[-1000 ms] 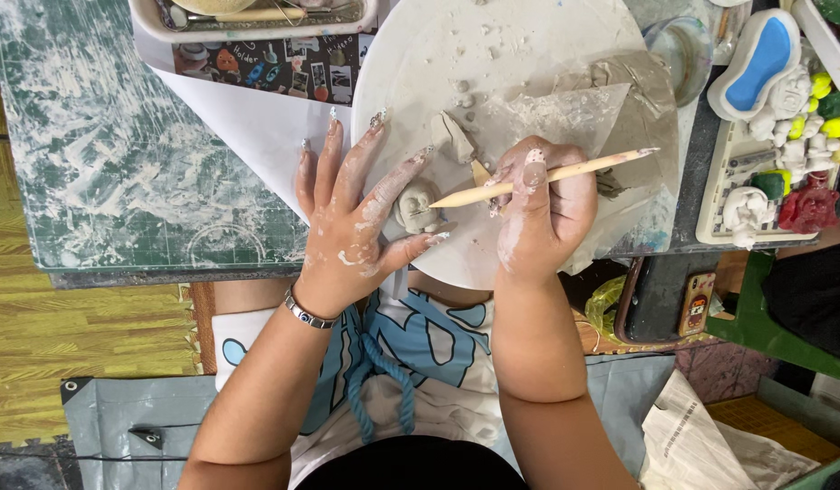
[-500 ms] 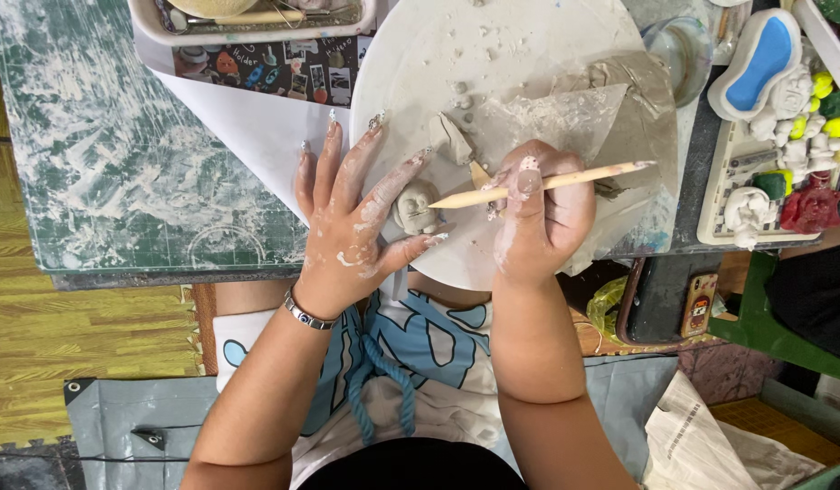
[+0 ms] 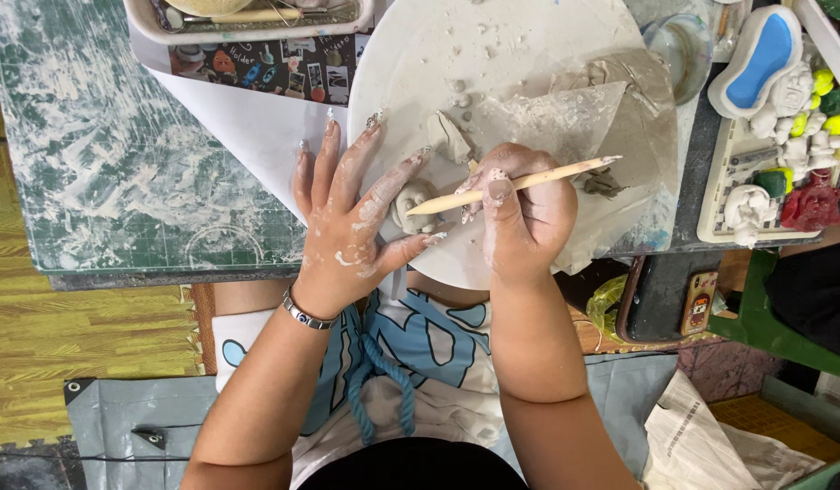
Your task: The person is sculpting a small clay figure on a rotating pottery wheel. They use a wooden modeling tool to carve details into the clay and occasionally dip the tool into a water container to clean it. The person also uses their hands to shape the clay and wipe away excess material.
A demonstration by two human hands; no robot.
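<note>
My left hand, smeared with wet clay, rests on the near edge of a round white board, with its thumb and forefinger around a small lump of grey clay. My right hand grips a thin wooden modelling stick like a pencil, its tip touching the lump. Another wedge of clay lies just beyond the hands.
A clay-smeared plastic sheet covers the board's right side. A green cutting mat lies to the left, a tray at the top, and a tray of small coloured figures at the right.
Both hands and the stick have barely shifted. The stick's tip stays at the small clay lump.
</note>
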